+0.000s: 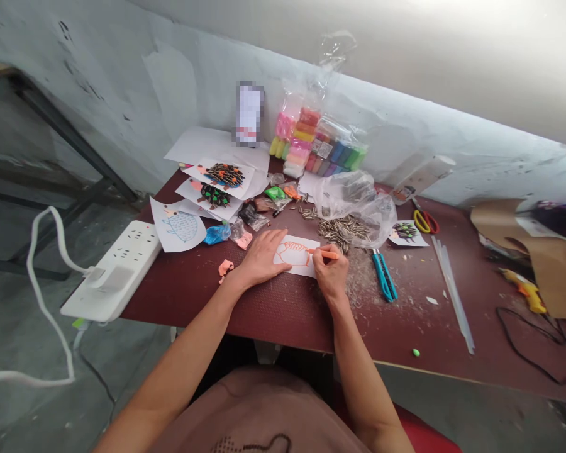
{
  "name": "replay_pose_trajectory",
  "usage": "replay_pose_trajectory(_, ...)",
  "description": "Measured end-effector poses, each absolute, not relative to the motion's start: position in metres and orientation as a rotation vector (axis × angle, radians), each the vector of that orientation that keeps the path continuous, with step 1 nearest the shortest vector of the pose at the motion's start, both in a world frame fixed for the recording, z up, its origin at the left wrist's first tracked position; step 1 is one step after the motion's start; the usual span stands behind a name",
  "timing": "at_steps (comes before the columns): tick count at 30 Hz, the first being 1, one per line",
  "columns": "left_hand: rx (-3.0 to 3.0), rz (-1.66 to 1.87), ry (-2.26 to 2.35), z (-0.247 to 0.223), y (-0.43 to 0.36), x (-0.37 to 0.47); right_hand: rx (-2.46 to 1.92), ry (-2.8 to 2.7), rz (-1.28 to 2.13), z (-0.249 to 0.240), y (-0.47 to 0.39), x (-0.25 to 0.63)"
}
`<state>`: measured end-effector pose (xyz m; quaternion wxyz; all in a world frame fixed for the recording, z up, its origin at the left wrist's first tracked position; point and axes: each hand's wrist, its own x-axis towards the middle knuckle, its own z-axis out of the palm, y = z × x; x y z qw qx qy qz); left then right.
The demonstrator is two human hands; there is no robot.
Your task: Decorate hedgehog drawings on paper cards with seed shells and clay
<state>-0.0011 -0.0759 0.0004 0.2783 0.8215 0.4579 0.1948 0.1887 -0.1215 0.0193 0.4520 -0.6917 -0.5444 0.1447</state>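
Pen (329, 255), orange, clamped in right hand (331, 272) fingers; long axis runs roughly left-right, tip pointing left onto paper (296, 254). Paper lies on red-brown table (273, 308), near front edge, bearing an orange outline drawing. Left hand (263, 258) flat on paper's left end, fingers together and extended, pressing it down.

Clear bag (356, 201) just behind paper, mouth open toward the hands, sunflower seeds (342, 229) spilling out of it onto table. Second clear bag (318, 145) against wall, holds packets of coloured clay. Blue cutter (384, 277) right of right hand, lying near-far. Finished seed pictures (221, 179) at far left. Power strip (113, 267) overhangs table's left edge.
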Motion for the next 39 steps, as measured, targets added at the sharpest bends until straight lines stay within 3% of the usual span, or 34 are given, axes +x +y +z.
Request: replay_pose_trajectory(39, 2.197, 0.518, 1.228, 0.0016, -0.0766, -0.0019, -1.670, -1.325, 0.433, 0.0176, -0.1244, 0.1883)
